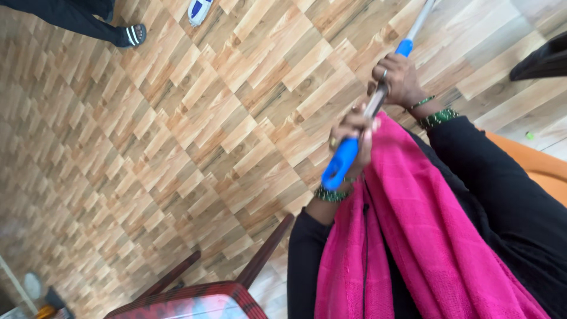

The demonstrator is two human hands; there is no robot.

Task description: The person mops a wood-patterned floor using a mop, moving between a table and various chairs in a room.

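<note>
Both hands close around a mop handle (378,100) that slants across the wooden floor (177,147). The left hand (353,139) clasps its blue near end; the right hand (400,80) wraps the metal shaft just farther along, beside a pink scarf (413,236).

1. The pole (378,100) is smooth metal, grey, with a slight shine.
2. The grip (341,162) at its end is blue plastic, smooth and a little glossy; a second blue plastic sleeve (404,48) sits higher on the pole.
3. The scarf (413,236) is pink woven cloth, matt, with a fine ribbed texture.
4. The sleeves (502,183) are black cloth, matt and plain.
5. The bangles (438,118) look like green beads or glass, with small sparkles.
6. The floor (177,130) shows a wood-pattern finish, smooth, with a soft sheen.
7. The chair legs (266,251) are dark wood, polished.
</note>
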